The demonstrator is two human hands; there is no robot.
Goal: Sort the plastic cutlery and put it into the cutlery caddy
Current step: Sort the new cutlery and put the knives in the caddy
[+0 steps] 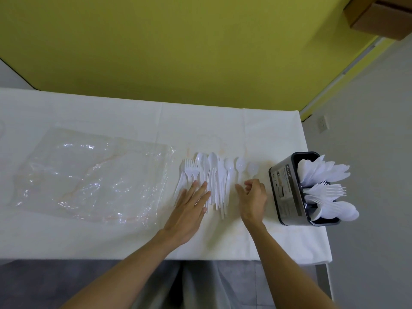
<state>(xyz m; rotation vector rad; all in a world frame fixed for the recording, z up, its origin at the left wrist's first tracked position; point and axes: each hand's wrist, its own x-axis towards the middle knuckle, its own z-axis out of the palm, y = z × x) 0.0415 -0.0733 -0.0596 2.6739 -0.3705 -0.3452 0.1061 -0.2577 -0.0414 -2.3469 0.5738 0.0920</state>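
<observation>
Left hand [191, 206] covers fork handles [181, 186]; right hand [253, 197] grip unclear.

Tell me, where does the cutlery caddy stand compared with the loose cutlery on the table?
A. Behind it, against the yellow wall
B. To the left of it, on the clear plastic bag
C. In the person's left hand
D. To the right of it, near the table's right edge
D: the cutlery caddy stands on the table near its right edge, right of the loose cutlery and apart from both hands.
</observation>
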